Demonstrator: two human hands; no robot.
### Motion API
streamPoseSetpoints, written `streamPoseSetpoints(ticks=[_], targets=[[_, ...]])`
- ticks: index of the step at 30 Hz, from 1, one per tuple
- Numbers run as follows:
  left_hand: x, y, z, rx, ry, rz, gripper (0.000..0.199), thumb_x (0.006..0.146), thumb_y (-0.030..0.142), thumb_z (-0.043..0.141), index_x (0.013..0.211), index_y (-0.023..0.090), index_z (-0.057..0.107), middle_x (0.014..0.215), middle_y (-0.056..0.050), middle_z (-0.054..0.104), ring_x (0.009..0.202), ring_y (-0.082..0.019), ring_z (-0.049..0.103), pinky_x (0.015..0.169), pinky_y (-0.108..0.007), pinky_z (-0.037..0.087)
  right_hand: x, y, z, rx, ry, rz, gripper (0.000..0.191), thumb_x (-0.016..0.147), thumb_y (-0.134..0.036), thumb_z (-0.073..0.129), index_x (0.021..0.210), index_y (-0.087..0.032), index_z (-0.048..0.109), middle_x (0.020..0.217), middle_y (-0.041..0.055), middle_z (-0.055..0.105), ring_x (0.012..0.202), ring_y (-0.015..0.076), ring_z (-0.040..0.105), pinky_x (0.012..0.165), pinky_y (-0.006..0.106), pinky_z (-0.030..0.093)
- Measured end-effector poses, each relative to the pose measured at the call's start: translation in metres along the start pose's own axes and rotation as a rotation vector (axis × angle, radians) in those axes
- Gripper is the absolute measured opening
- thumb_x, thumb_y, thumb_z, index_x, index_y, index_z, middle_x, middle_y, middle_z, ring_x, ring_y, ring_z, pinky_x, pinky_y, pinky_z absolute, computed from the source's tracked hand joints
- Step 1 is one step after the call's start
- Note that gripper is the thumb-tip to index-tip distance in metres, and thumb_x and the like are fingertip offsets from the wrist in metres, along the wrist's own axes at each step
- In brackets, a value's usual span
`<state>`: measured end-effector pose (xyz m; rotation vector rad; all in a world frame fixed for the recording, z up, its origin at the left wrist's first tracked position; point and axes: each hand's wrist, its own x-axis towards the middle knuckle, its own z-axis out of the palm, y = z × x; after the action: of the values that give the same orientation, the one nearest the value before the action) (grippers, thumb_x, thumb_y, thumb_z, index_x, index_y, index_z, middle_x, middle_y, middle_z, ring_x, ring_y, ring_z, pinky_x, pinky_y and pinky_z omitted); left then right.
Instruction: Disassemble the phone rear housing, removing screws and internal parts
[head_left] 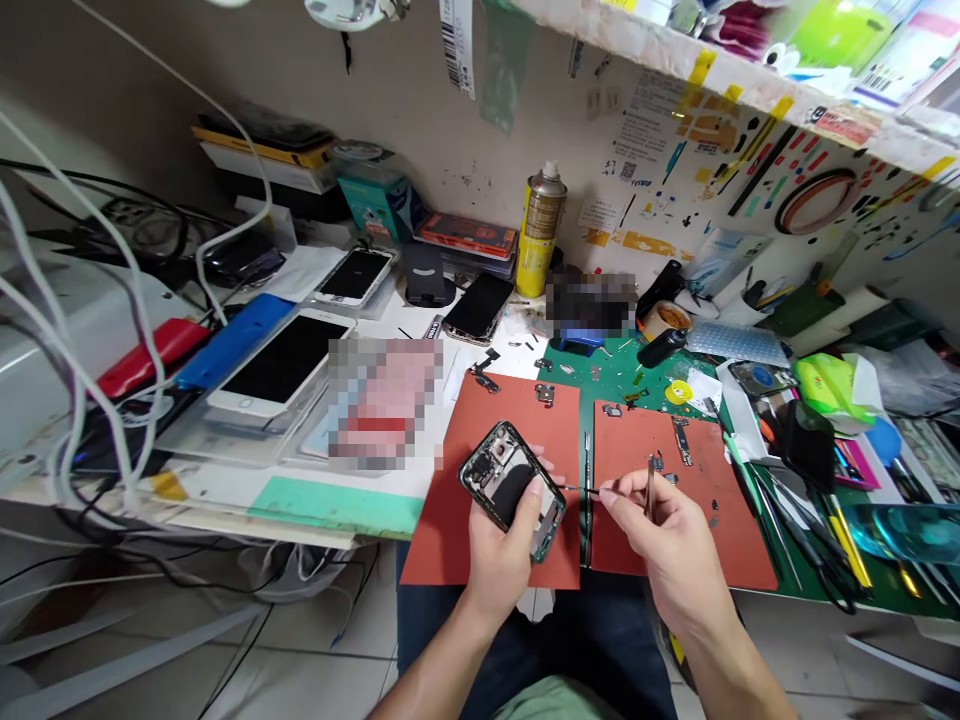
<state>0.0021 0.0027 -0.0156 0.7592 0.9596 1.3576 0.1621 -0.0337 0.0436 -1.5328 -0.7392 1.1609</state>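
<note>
- Left hand (pixel 501 548): grip clenched around an opened phone chassis (pixel 511 487), held tilted above the near edge of the left red mat (pixel 517 440); internal parts face up.
- Right hand (pixel 667 535): fingers pinched on a thin metal tool (pixel 581 489), whose tip points toward 9 o'clock and reaches the chassis's right edge. A second slim tool (pixel 650 484) stands upright in the same hand.
- Chassis position: at 9 o'clock from the right hand, just beside it, over the gap between the counter edge and the person's lap.
- Right red mat (pixel 675 455): lies at 12 o'clock from the right hand; small loose parts rest on it.
- Green cutting mat (pixel 611 368): beyond both red mats, carrying small parts.
- Spray can (pixel 541 232): upright at 12 o'clock, near the wall.
- White phone (pixel 281 362): screen up, at 10 o'clock, well apart from the hands.
</note>
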Motion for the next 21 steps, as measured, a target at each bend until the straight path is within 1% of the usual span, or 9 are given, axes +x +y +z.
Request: streamPoseSetpoints(ticks=[3,6,9,11,12,14,17,19,21], targets=[[0.004,0.009,-0.001,-0.063,-0.031,-0.101,0.036,0.098,0.044,0.075,0.123,0.018,0.070,0.113,-0.013,0.079,0.099,-0.028,0.080,0.083,-0.037,0.067,0.004,-0.009,-0.007,0.045,0.053,0.036,0.044,0.076,-0.050,0.098,0.083,-0.022,0.065,0.067,-0.0085,0.047,0.059,0.0070,0.041,0.065,0.023,0.043],[0.003,0.024,-0.004,-0.132,-0.046,-0.242,0.054,0.095,0.043,0.078,0.141,0.019,0.061,0.119,-0.016,0.079,0.099,-0.033,0.082,0.079,-0.041,0.069,0.003,-0.022,-0.015,0.115,-0.008,0.057,0.043,0.078,-0.046,0.098,0.084,-0.021,0.063,0.058,-0.0125,0.037,0.050,0.0037,0.024,0.055,0.023,0.032],[-0.004,0.040,-0.008,-0.146,-0.030,-0.354,0.101,0.089,0.044,0.085,0.170,0.037,0.024,0.122,-0.012,0.080,0.092,-0.033,0.083,0.074,-0.044,0.069,-0.001,-0.036,-0.021,0.188,-0.103,0.089,0.040,0.081,-0.043,0.096,0.086,-0.021,0.063,0.052,-0.0141,0.035,0.046,0.0021,0.018,0.049,0.022,0.018],[-0.011,0.046,-0.009,-0.065,-0.003,-0.355,0.121,0.086,0.049,0.088,0.173,0.042,0.005,0.118,-0.010,0.082,0.083,-0.032,0.083,0.069,-0.043,0.069,-0.003,-0.043,-0.022,0.218,-0.144,0.114,0.039,0.081,-0.041,0.096,0.086,-0.021,0.063,0.050,-0.0145,0.034,0.044,0.0018,0.018,0.048,0.022,0.014],[-0.014,0.048,-0.009,-0.021,0.000,-0.350,0.122,0.085,0.052,0.089,0.174,0.041,0.006,0.116,-0.010,0.083,0.079,-0.032,0.083,0.067,-0.043,0.069,-0.004,-0.045,-0.023,0.229,-0.157,0.121,0.039,0.081,-0.041,0.097,0.086,-0.020,0.063,0.050,-0.0145,0.034,0.044,0.0018,0.018,0.048,0.022,0.013],[-0.018,0.047,-0.009,0.029,-0.053,-0.361,0.106,0.086,0.056,0.086,0.172,0.036,0.027,0.113,-0.011,0.083,0.080,-0.032,0.083,0.066,-0.041,0.069,-0.006,-0.050,-0.021,0.243,-0.182,0.130,0.039,0.080,-0.040,0.097,0.086,-0.020,0.064,0.050,-0.0141,0.037,0.044,0.0014,0.020,0.048,0.022,0.013],[-0.020,0.040,-0.007,0.027,-0.252,-0.399,0.074,0.088,0.055,0.084,0.153,0.026,0.061,0.107,-0.011,0.084,0.089,-0.031,0.081,0.076,-0.039,0.068,-0.010,-0.057,-0.018,0.242,-0.227,0.141,0.041,0.079,-0.038,0.098,0.086,-0.018,0.063,0.061,-0.0081,0.058,0.043,-0.0008,0.022,0.048,0.022,0.013],[-0.018,0.034,-0.005,-0.013,-0.372,-0.420,0.068,0.087,0.051,0.087,0.146,0.023,0.067,0.103,-0.011,0.084,0.091,-0.028,0.080,0.080,-0.035,0.065,-0.012,-0.063,-0.016,0.229,-0.259,0.156,0.042,0.078,-0.038,0.098,0.085,-0.017,0.062,0.078,-0.0010,0.072,0.043,-0.0025,0.023,0.048,0.021,0.013],[-0.015,0.029,0.000,-0.093,-0.454,-0.459,0.067,0.085,0.051,0.090,0.142,0.023,0.068,0.100,-0.010,0.083,0.092,-0.025,0.079,0.077,-0.031,0.062,-0.014,-0.067,-0.016,0.222,-0.277,0.164,0.043,0.077,-0.038,0.098,0.084,-0.017,0.061,0.088,0.0024,0.076,0.043,-0.0029,0.023,0.047,0.021,0.013]])
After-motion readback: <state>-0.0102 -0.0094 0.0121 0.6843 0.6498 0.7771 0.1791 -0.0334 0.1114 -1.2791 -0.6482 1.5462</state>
